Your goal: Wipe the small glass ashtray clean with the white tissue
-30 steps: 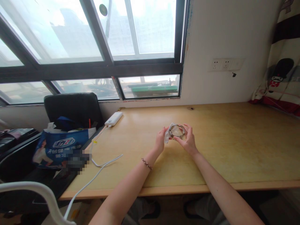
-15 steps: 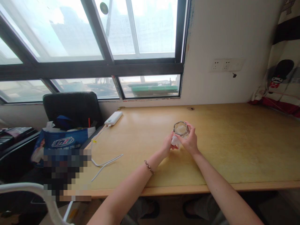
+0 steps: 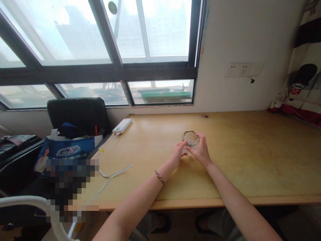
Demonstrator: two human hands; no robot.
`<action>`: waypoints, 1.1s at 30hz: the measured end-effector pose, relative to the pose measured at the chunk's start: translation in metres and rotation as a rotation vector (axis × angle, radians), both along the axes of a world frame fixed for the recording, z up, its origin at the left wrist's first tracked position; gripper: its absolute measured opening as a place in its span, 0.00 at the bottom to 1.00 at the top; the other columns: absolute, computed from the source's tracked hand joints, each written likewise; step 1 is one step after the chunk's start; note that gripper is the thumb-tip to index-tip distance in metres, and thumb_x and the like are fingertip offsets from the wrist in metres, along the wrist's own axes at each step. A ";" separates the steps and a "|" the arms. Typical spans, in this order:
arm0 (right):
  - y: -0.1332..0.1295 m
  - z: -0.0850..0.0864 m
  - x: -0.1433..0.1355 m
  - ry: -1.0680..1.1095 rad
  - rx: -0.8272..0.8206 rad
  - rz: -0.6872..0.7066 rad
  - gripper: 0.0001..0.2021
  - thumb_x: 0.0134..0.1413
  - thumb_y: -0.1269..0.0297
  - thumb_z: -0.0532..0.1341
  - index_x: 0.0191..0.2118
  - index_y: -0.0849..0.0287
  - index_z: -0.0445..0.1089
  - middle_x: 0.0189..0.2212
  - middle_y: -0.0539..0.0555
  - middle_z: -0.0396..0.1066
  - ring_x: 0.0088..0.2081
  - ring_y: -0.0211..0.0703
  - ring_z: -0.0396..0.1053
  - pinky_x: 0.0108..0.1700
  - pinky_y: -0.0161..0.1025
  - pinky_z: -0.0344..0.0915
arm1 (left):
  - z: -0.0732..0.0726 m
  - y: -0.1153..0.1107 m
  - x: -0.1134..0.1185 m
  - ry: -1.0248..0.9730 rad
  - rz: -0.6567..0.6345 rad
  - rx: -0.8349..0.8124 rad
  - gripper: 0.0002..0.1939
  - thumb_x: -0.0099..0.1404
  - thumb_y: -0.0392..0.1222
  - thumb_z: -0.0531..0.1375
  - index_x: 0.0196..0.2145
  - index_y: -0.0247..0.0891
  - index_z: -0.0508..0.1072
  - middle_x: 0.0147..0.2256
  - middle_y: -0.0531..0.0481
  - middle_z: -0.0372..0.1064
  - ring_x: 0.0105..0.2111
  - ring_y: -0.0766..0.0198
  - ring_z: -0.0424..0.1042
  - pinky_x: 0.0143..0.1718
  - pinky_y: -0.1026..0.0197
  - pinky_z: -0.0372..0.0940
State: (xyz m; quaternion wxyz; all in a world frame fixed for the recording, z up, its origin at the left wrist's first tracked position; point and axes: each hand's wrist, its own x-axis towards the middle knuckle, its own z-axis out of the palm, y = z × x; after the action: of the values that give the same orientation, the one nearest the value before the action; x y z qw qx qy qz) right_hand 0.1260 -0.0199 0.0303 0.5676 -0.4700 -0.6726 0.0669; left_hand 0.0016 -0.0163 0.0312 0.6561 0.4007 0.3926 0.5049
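A clear glass dish [image 3: 190, 138] with a faceted rim is held between my two hands, over the middle of the wooden table [image 3: 150, 140]. My right hand [image 3: 202, 150] grips its right side, fingers wrapped behind and thumb at the near side. My left hand [image 3: 177, 154] is closed at the dish's near left side, its thumb against the rim. Something pale and reddish shows just under the left fingers, too small to make out. A braided bracelet [image 3: 159, 177] is on my left wrist.
On the table's left lie a white power bank [image 3: 122, 126] and its white cable [image 3: 115, 174]. Left of the table, a blue bag [image 3: 67, 147] rests on a black chair [image 3: 77, 112]. A patterned curtain [image 3: 303, 80] hangs at the right.
The glass dish has shifted slightly left and tilted. My left thumb has come up onto its rim, and the white crumpled piece by my left hand is now mostly hidden.
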 end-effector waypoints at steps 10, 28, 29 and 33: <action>-0.011 0.001 -0.006 -0.341 -0.002 -0.092 0.14 0.47 0.64 0.59 0.42 0.56 0.64 0.42 0.56 0.61 0.45 0.48 0.58 0.49 0.46 0.56 | -0.009 0.013 -0.005 -0.010 0.071 -0.040 0.20 0.47 0.55 0.59 0.29 0.33 0.72 0.23 0.50 0.66 0.20 0.71 0.63 0.19 0.69 0.56; 0.005 -0.018 0.002 -0.351 -0.177 -0.121 0.08 0.52 0.67 0.52 0.38 0.61 0.63 0.34 0.57 0.63 0.36 0.44 0.65 0.37 0.39 0.63 | -0.019 0.016 -0.005 0.124 -0.099 0.069 0.18 0.47 0.51 0.62 0.29 0.32 0.68 0.20 0.52 0.64 0.17 0.72 0.61 0.15 0.71 0.53; 0.011 -0.019 0.008 -0.357 -0.187 -0.142 0.08 0.51 0.67 0.52 0.37 0.61 0.63 0.34 0.57 0.63 0.36 0.45 0.65 0.37 0.40 0.62 | -0.019 0.017 -0.005 0.149 -0.120 0.067 0.18 0.46 0.50 0.62 0.30 0.32 0.68 0.21 0.52 0.64 0.17 0.73 0.61 0.14 0.71 0.52; 0.041 -0.020 0.045 -0.426 -0.269 -0.270 0.06 0.51 0.68 0.53 0.36 0.62 0.62 0.35 0.58 0.62 0.34 0.44 0.65 0.35 0.39 0.61 | -0.023 0.023 -0.005 0.214 -0.137 0.036 0.19 0.46 0.47 0.62 0.34 0.32 0.68 0.22 0.52 0.66 0.15 0.73 0.61 0.12 0.70 0.50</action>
State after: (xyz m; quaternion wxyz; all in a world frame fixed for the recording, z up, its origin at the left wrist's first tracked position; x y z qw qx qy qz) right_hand 0.1705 0.0207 0.0104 0.3499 -0.6299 -0.6931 -0.0208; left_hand -0.0038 0.0064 0.0083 0.6359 0.4899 0.4229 0.4203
